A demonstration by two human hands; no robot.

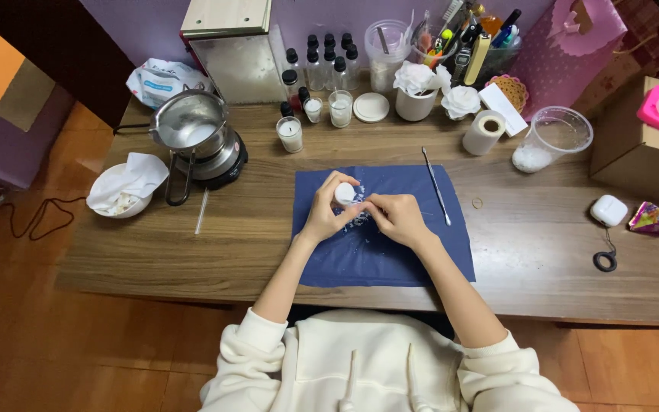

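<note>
My left hand (326,207) grips a small white round piece (345,192), held just above a dark blue cloth (390,252) spread on the wooden table (215,244). Beside it, my right hand (397,217) has its fingertips pinched at the piece's right edge. Small white flakes (360,217) lie scattered on the cloth under both hands. A thin metal tool (436,195) rests on the cloth's right side, apart from the hands.
A metal pot on a small hot plate (196,137) and a white bowl with tissue (122,191) stand at the left. Jars, small bottles (322,65), a tape roll (485,133), a clear plastic cup (554,137) and a cardboard box (646,141) line the back and right.
</note>
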